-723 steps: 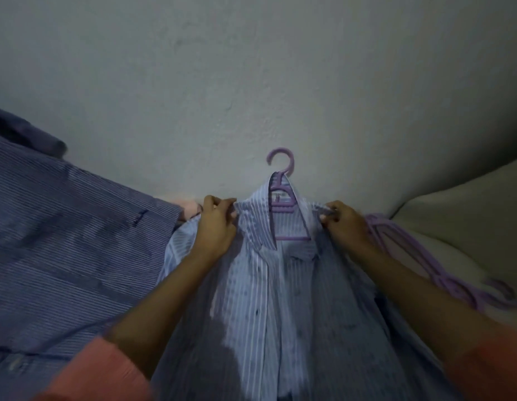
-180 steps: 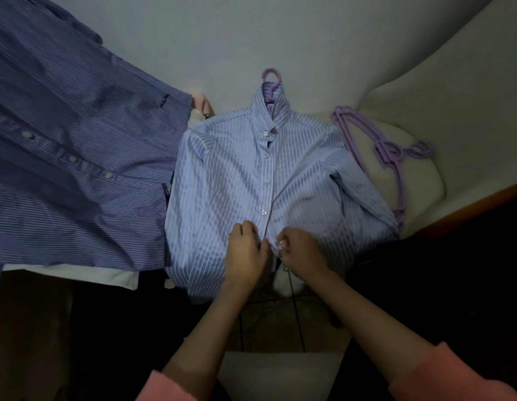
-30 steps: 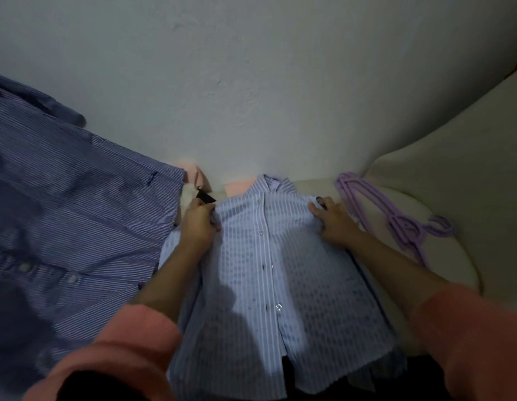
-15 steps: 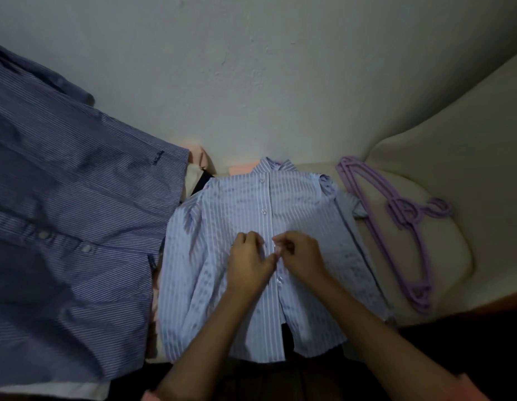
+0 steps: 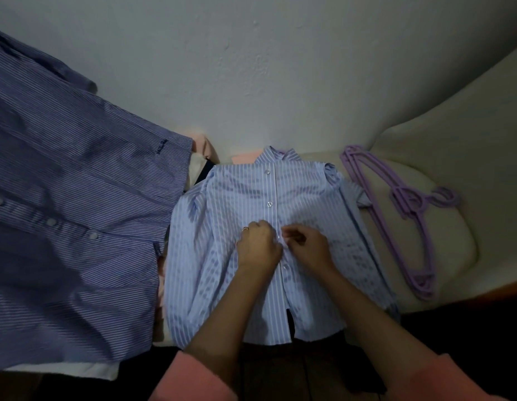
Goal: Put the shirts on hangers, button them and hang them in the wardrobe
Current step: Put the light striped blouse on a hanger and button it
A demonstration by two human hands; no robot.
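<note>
A light blue striped shirt [image 5: 222,256] lies flat, front up, collar toward the wall. Its upper two buttons look closed. My left hand [image 5: 258,247] and my right hand [image 5: 308,246] meet at the placket in the shirt's middle. Both pinch the fabric edges around a button there. No hanger hook shows above this shirt's collar. Purple hangers [image 5: 396,204] lie stacked to the right of the shirt. A larger, darker blue striped shirt [image 5: 72,227] is spread out on the left.
A white wall [image 5: 251,68] rises right behind the shirts. A cream cushion [image 5: 454,157] curves along the right under the hangers. Pink cloth [image 5: 202,143] peeks out between the two shirts. A dark floor [image 5: 295,369] lies near my arms.
A second ago my hands held the light shirt's shoulders. They came together at the middle of the placket and stay there now, pinching at a button.
</note>
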